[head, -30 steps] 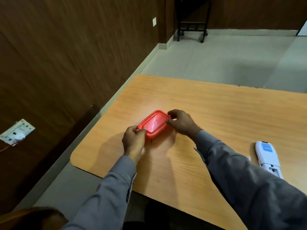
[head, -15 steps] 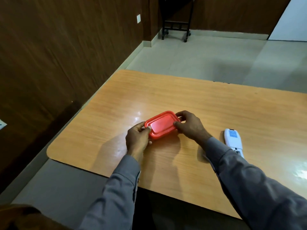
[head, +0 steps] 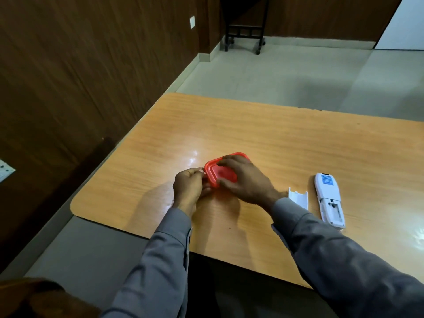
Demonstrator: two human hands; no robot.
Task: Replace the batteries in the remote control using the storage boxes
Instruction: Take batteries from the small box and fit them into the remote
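Note:
A small red storage box with its lid on rests on the wooden table. My left hand pinches the box's near left corner. My right hand lies over the lid, fingers spread across the top and thumb on the near side. To the right, a white remote control lies face down with its battery bay uncovered. Its white battery cover lies loose between the remote and my right wrist. No batteries are visible.
The table's left edge borders a narrow gap beside a dark wood-panelled wall. A black wheeled stand is far off on the tiled floor. A wall socket shows at the left edge.
My right hand moved from the box's far right end onto the top of the lid. My left hand stayed at the left corner. The view shifted, revealing the battery cover.

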